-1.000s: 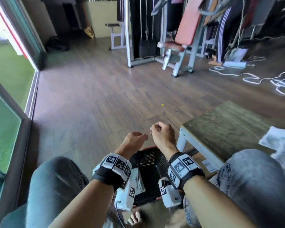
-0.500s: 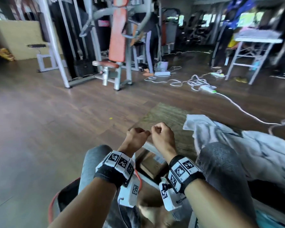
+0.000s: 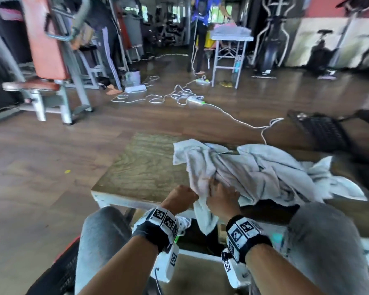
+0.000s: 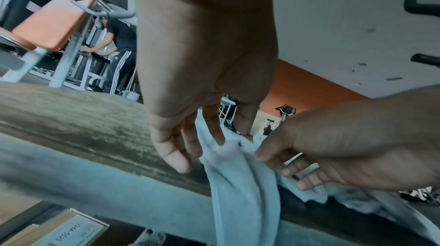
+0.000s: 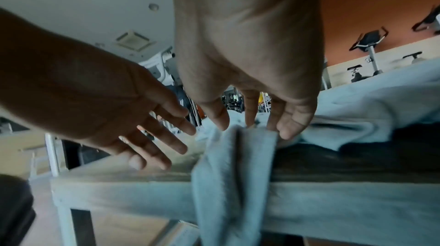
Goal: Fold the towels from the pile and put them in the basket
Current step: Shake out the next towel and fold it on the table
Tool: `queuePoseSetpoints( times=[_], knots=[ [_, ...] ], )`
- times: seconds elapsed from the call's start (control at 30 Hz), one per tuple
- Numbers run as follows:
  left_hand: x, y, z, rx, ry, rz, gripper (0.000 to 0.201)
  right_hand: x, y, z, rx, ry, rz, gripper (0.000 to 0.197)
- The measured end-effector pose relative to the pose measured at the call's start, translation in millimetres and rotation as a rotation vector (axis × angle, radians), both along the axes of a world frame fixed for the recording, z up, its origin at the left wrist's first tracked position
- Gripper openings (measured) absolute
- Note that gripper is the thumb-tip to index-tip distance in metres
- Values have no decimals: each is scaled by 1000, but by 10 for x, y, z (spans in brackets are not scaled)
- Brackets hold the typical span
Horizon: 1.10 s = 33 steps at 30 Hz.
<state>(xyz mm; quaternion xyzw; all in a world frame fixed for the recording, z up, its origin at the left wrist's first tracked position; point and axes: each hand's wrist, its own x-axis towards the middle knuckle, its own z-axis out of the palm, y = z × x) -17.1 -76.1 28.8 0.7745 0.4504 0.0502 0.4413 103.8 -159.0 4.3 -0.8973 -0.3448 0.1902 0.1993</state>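
Note:
A heap of pale towels (image 3: 254, 171) lies on the right part of a low wooden table (image 3: 145, 167). One towel (image 3: 205, 216) from the heap hangs over the table's near edge between my hands. My right hand (image 3: 221, 195) pinches its fold at the edge, thumb on one side and fingers on the other (image 5: 247, 126). My left hand (image 3: 180, 195) is just left of it, its fingers (image 4: 214, 133) straight and spread against the cloth without gripping. A black mesh basket (image 3: 60, 271) with a red rim stands on the floor by my left knee.
My knees flank the table's near edge. A cardboard box (image 4: 66, 231) sits under the table. White cables (image 3: 179, 96) and a power strip lie on the floor beyond. Gym machines (image 3: 49, 60) stand at the far left, and a second black basket (image 3: 322, 128) at the far right.
My view swung right, from the basket to the table. Both hands, held curled in the air before, came down onto the towel at the table's near edge, and the right took hold.

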Motion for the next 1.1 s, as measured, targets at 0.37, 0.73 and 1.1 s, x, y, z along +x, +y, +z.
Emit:
queuePoseSetpoints(
  times=[0.37, 0.73, 1.1],
  knots=[
    [149, -162, -458, 126, 102, -16, 70, 136, -276, -228, 208, -18, 33, 15],
    [65, -310, -61, 69, -358, 240, 31, 56, -410, -233, 325, 66, 235, 68],
    [75, -54, 388, 15, -753, 27, 26, 44, -331, 720, 798, 232, 202, 31]
  ],
)
